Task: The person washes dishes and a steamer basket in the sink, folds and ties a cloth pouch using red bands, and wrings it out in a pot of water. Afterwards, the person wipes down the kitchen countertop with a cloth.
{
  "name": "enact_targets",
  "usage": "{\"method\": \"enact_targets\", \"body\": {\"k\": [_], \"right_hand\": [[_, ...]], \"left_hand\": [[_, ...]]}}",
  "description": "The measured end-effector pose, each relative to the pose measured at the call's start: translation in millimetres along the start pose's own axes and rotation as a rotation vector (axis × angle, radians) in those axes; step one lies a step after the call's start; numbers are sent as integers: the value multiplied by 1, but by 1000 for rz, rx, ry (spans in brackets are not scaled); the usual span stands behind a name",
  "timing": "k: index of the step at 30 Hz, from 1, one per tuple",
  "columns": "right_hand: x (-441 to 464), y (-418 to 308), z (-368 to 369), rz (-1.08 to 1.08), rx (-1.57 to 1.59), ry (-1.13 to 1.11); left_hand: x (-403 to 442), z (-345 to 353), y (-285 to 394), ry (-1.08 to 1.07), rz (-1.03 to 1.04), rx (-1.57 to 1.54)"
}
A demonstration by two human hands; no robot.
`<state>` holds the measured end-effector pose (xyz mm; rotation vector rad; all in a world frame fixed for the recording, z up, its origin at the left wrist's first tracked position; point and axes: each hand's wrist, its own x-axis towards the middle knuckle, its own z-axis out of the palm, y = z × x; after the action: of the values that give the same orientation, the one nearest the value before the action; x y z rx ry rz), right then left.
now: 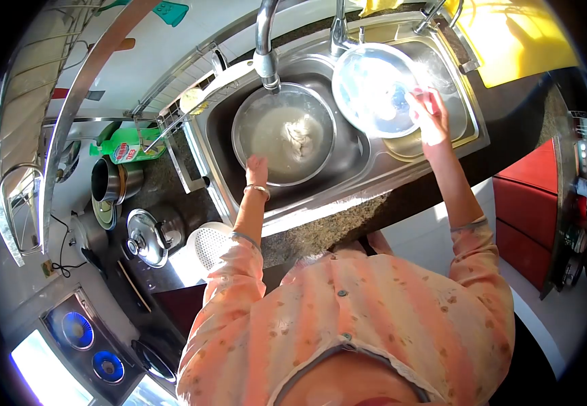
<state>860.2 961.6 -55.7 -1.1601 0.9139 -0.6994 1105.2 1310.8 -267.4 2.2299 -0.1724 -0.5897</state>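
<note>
My left hand (257, 170), with a bangle at the wrist, is closed on the near-left rim of a round metal basin (253, 128). This basin stands in the left sink bowl below the faucet (266, 62). Cloudy water fills it, and a pale, soft-looking lump (299, 134) lies in the water. Over the right sink bowl (436, 61), my right hand (430, 116) grips the right edge of a translucent round bowl (358, 91). Strong glare hides what, if anything, is inside that bowl.
Left of the sink are a green detergent bottle (125, 145), a steel pot (107, 179), a lidded pot (150, 237) and a white strainer (207, 245). A yellow board (520, 40) is at the right. A metal rack (70, 115) rises at the left.
</note>
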Motion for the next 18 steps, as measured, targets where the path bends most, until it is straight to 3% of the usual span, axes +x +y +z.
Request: {"method": "enact_targets", "body": {"k": [1, 2, 3, 4, 5, 6, 8, 10, 12, 13, 14, 16, 18], "right_hand": [[2, -7, -12, -160, -109, 36], [4, -12, -25, -321, -223, 75], [13, -2, -38, -451, -332, 59], [24, 13, -55, -426, -469, 34], [43, 42, -73, -359, -571, -5], [54, 65, -87, -288, -669, -46], [53, 71, -84, -351, -1092, -7], [66, 109, -101, -454, -1192, -53], [72, 124, -106, -527, -1535, -289], [65, 118, -98, -436, -1556, -289], [66, 118, -96, -439, -1553, -293], [68, 124, -93, -200, -1589, -446], [66, 123, -94, -133, -1608, -525]], "left_hand": [[8, -11, 18, -158, -146, 108], [25, 0, -5, -62, -147, 81], [43, 8, -26, -101, -207, 89], [56, 15, -36, -141, -264, 100], [22, 7, 25, -148, -223, 99], [28, 16, 22, -161, -209, 100], [44, 32, 1, -66, -167, 295], [30, 32, 27, -86, -149, 296], [27, 33, 37, -24, -490, 55], [31, 36, 32, 27, -656, -66], [49, 36, 1, -79, -624, 4], [91, 39, -72, -279, -532, 139], [50, 32, -11, -176, -543, -80]]}}
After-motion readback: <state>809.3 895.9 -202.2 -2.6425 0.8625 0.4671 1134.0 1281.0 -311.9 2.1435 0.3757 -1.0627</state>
